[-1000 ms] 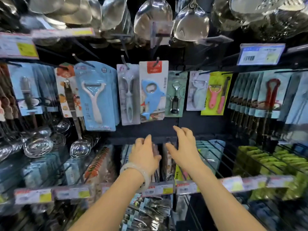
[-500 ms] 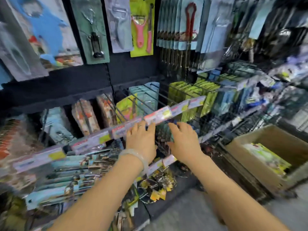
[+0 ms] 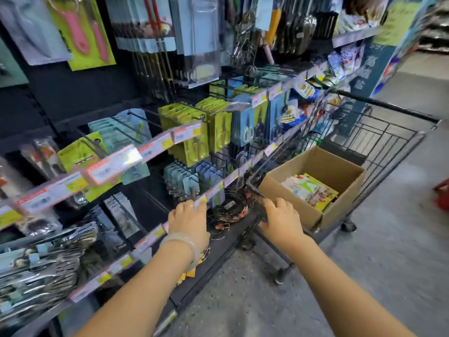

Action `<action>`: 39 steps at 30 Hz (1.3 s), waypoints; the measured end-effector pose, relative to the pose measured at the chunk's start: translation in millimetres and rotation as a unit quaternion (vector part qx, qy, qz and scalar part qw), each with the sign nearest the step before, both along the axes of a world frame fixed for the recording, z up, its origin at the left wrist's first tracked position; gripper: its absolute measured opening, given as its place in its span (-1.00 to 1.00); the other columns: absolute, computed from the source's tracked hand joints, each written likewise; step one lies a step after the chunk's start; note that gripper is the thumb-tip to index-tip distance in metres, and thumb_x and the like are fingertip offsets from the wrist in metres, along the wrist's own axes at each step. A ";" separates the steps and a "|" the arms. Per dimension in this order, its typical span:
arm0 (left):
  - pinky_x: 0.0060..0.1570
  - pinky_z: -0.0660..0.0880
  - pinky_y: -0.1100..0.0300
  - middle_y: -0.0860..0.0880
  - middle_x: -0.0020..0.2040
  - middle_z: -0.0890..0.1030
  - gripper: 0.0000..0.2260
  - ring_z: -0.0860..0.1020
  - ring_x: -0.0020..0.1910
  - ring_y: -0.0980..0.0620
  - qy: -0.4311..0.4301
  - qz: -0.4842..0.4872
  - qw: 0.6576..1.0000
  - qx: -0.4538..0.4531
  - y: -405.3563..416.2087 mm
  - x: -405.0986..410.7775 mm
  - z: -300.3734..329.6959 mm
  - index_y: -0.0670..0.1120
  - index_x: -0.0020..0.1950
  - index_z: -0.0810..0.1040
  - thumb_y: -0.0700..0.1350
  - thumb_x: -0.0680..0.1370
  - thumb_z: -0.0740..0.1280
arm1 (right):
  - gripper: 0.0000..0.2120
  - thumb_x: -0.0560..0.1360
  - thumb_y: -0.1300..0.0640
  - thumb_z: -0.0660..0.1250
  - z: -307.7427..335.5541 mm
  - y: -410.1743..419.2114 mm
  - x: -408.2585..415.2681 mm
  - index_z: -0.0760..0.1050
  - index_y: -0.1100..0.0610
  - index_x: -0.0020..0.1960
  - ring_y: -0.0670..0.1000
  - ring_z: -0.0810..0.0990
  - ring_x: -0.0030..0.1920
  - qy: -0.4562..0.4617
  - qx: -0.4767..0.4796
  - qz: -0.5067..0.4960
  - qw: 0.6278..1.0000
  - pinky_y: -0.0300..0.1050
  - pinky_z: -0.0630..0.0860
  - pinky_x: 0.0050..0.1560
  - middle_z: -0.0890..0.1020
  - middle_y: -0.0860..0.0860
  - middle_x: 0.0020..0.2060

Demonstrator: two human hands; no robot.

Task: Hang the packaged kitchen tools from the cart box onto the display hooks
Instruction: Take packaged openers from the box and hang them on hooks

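A brown cardboard box sits in a black wire cart at the right, holding several packaged kitchen tools in green, yellow and white cards. My left hand, with a pale bangle on the wrist, hovers palm down in front of the lower display hooks, fingers apart and empty. My right hand reaches out just short of the box's near corner, fingers spread, holding nothing. Rows of hooks on the black rack carry green scissor packs and blue packs.
Price-tag strips run across the hook fronts. Peelers and long utensils hang above. Coiled wire items sit on the bottom shelf between my hands. Grey floor lies to the right, with a red object at the edge.
The view has swung down and right from the upper peeler hooks to the cart. Both hands dropped from the upper shelf level and moved right, toward the box.
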State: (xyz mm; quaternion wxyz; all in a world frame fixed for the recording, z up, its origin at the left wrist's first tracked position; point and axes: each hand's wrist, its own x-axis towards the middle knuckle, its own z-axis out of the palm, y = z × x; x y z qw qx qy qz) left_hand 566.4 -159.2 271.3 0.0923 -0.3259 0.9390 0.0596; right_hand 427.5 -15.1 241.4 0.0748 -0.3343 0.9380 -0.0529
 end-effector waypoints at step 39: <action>0.36 0.21 -0.01 -0.11 0.45 0.23 -0.46 0.21 0.42 -0.15 -0.148 -0.081 0.980 0.101 53.0 -425.1 -114.9 -0.06 0.46 0.18 0.01 0.54 0.29 | -0.42 0.55 -0.01 0.26 -118.4 66.7 -393.5 0.14 0.10 0.49 0.17 0.23 0.41 -0.206 0.109 -0.105 0.967 0.03 0.27 0.36 0.24 0.13 0.43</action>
